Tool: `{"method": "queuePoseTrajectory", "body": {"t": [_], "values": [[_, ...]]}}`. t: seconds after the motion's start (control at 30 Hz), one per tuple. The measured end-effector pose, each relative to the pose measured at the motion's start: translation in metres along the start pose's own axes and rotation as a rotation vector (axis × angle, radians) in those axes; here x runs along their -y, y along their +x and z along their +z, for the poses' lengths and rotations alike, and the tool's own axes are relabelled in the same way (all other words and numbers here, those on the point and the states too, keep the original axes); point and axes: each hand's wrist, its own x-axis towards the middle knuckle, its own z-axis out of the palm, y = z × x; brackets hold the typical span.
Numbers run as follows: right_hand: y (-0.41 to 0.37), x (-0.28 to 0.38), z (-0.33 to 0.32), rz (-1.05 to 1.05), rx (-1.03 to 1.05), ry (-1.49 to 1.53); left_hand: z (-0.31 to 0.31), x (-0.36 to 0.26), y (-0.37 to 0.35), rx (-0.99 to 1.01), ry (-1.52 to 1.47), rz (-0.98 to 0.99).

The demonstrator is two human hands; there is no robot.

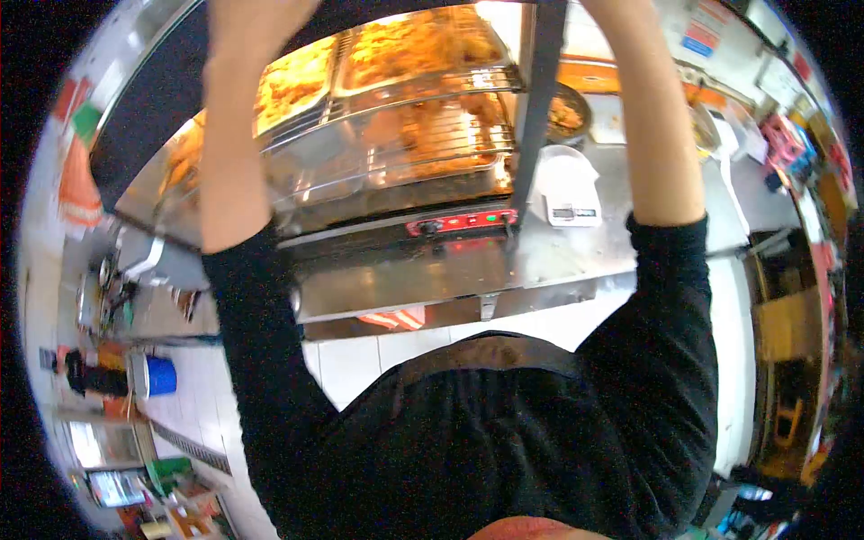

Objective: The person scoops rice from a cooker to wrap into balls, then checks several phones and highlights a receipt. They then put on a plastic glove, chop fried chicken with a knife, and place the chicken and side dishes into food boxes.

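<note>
Both my arms are raised toward the top of the view, in black sleeves pushed up to the elbows. My left hand [256,16] is cut off by the top edge, so its fingers are hidden. My right forearm [643,117] runs out of the picture and that hand is out of sight. In front of me stands a heated display case [405,171] with wire racks and trays of golden fried food [423,45]. My left forearm crosses in front of the case's left side.
A red control strip [461,220] runs along the case's base on a steel counter [558,256]. A white scale [567,189] and a bowl of food [569,112] sit to the right of a dark post [540,99]. A blue bucket [160,375] stands on the tiled floor at left.
</note>
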Motion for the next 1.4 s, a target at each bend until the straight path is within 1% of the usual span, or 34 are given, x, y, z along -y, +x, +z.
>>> {"method": "queuePoseTrajectory", "body": {"t": [0.03, 0.07, 0.1, 0.13, 0.17, 0.2, 0.23, 0.27, 0.3, 0.33, 0.37, 0.43, 0.47, 0.53, 0.57, 0.6, 0.63, 0.67, 0.7, 0.73, 0.77, 0.8, 0.87, 0.93, 1.03, 1.07, 1.1, 1.17, 1.2, 1.27, 1.3, 1.33, 1.37, 1.4], "values": [[0.002, 0.001, 0.003, -0.216, 0.048, 0.139, 0.004, -0.005, 0.004, -0.063, -0.032, 0.111], [0.007, 0.004, 0.009, -0.440, 0.069, 0.287, 0.008, -0.009, 0.010, 0.072, -0.156, 0.129], [0.006, 0.013, 0.015, -0.097, 0.092, 0.565, 0.016, -0.016, 0.008, 0.015, -0.158, -0.040], [0.013, 0.015, -0.002, -0.055, 0.245, 0.521, 0.026, -0.018, 0.003, -0.056, -0.159, -0.207], [0.011, 0.014, -0.002, 0.031, 0.252, 0.521, 0.021, -0.015, 0.002, -0.043, -0.185, -0.146], [0.001, 0.004, 0.006, 0.079, 0.207, 0.376, 0.026, -0.011, -0.003, -0.009, -0.071, -0.152], [0.003, -0.050, 0.045, -0.451, 0.041, -0.167, 0.027, -0.007, -0.010, -0.060, -0.013, -0.153], [0.000, -0.043, 0.039, -0.217, 0.165, -0.208, 0.025, -0.006, -0.012, -0.117, 0.030, -0.148], [0.005, -0.045, 0.033, -0.335, 0.148, -0.249, 0.019, -0.013, -0.005, -0.124, 0.037, -0.144], [0.006, -0.044, 0.030, -0.455, 0.145, -0.295, 0.019, -0.019, -0.003, -0.084, -0.024, -0.199], [0.003, -0.028, 0.024, -0.456, 0.161, -0.302, 0.019, -0.026, -0.003, -0.036, -0.095, -0.256], [0.002, 0.021, 0.010, -0.023, -0.017, 0.371, 0.024, -0.035, -0.001, -0.032, -0.118, -0.295], [0.004, 0.026, 0.004, -0.023, -0.013, 0.355, 0.027, -0.039, 0.001, -0.036, -0.124, -0.330], [0.004, 0.022, -0.015, 0.065, 0.178, 0.069, 0.026, -0.038, -0.008, -0.031, -0.266, -0.326], [0.005, 0.021, -0.030, 0.092, 0.214, 0.119, 0.027, -0.038, -0.016, -0.036, -0.311, -0.327], [0.003, 0.011, -0.019, 0.134, 0.224, 0.079, 0.033, -0.035, -0.028, -0.182, -0.286, -0.254], [0.003, 0.001, -0.018, 0.124, 0.279, 0.232, 0.042, -0.030, -0.039, -0.332, -0.267, -0.182], [0.004, -0.010, -0.018, 0.117, 0.342, 0.370, 0.074, -0.014, -0.048, -0.619, -0.328, -0.077], [-0.003, -0.023, -0.006, 0.019, 0.178, 0.334, 0.080, -0.019, -0.066, -0.633, -0.265, -0.147], [0.002, -0.035, -0.034, 0.006, 0.294, 0.629, 0.081, -0.029, -0.085, -0.646, -0.210, -0.218], [0.001, -0.042, -0.056, 0.166, 0.364, 0.537, 0.084, -0.032, -0.109, -0.461, -0.303, -0.222], [-0.002, -0.056, -0.083, 0.186, 0.321, 0.507, 0.080, -0.050, -0.129, -0.254, -0.229, -0.395], [-0.018, -0.095, -0.143, 0.130, 0.180, 0.451, 0.114, -0.058, -0.187, -0.149, -0.223, -0.519], [-0.035, -0.124, -0.215, 0.008, 0.002, 0.429, 0.129, -0.083, -0.205, -0.079, -0.032, -0.554], [-0.045, -0.147, -0.305, -0.393, -0.304, 0.542, 0.137, -0.111, -0.188, -0.117, -0.064, -0.554], [-0.046, -0.145, -0.322, -0.524, -0.368, 0.574, 0.141, -0.120, -0.182, -0.110, -0.059, -0.564], [-0.049, -0.150, -0.332, -0.627, -0.417, 0.602, 0.145, -0.131, -0.176, -0.145, -0.083, -0.559], [-0.058, -0.162, -0.332, -0.737, -0.475, 0.657, 0.148, -0.152, -0.169, -0.180, -0.131, -0.537], [-0.064, -0.172, -0.323, -0.759, -0.507, 0.686, 0.147, -0.158, -0.169, -0.168, -0.094, -0.543], [-0.078, -0.205, -0.295, -0.777, -0.573, 0.756, 0.152, -0.166, -0.162, -0.319, -0.158, -0.471], [-0.086, -0.225, -0.274, -0.770, -0.608, 0.803, 0.155, -0.170, -0.158, -0.431, -0.238, -0.499], [-0.094, -0.248, -0.249, -0.748, -0.645, 0.857, 0.157, -0.173, -0.159, -0.430, -0.191, -0.493], [-0.104, -0.268, -0.215, -0.700, -0.679, 0.921, 0.157, -0.179, -0.163, -0.464, -0.179, -0.532], [-0.115, -0.287, -0.170, -0.629, -0.707, 0.992, 0.157, -0.185, -0.168, -0.503, -0.162, -0.572]]}}
